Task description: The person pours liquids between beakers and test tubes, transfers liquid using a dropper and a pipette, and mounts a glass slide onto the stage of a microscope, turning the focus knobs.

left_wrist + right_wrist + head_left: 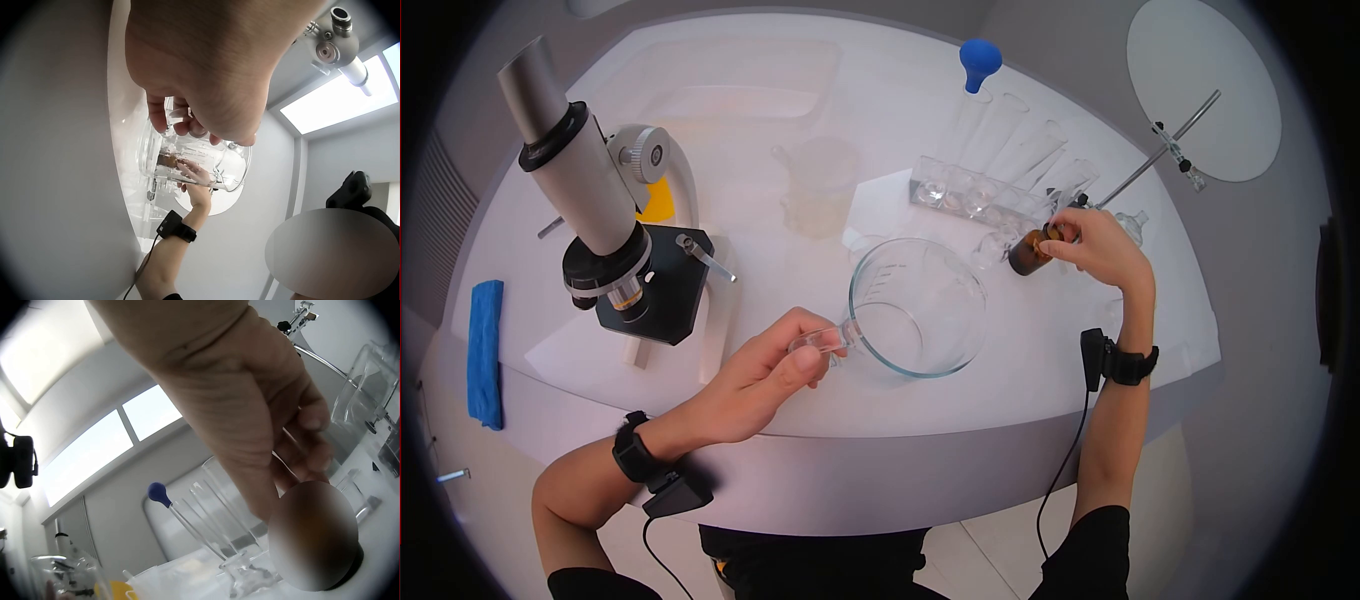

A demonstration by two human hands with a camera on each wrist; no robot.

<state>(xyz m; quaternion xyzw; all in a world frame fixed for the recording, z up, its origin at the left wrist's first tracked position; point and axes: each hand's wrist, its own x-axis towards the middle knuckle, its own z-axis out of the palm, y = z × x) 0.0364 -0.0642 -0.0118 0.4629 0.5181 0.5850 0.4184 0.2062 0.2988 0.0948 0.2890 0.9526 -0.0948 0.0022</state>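
Observation:
My left hand (765,385) grips the handle of a large clear glass beaker (968,325) with graduation marks, near the table's front edge. In the left wrist view the fingers wrap that handle, and the beaker (232,181) shows beyond them. Over to the right, my right hand (1108,250) pinches a small brown glass bottle (1025,256) by its top, thumb and fingers around the neck. The bottle leans a little in the head view. A blurred patch covers most of it in the right wrist view, just below the right hand (269,419).
Behind the bottle stands a clear rack (930,172) with several glass tubes and a blue rubber bulb (980,60). A microscope (600,200) occupies the left side, with a folded blue cloth (486,350) at the edge. Right of the rack rises a metal stand rod (1140,172).

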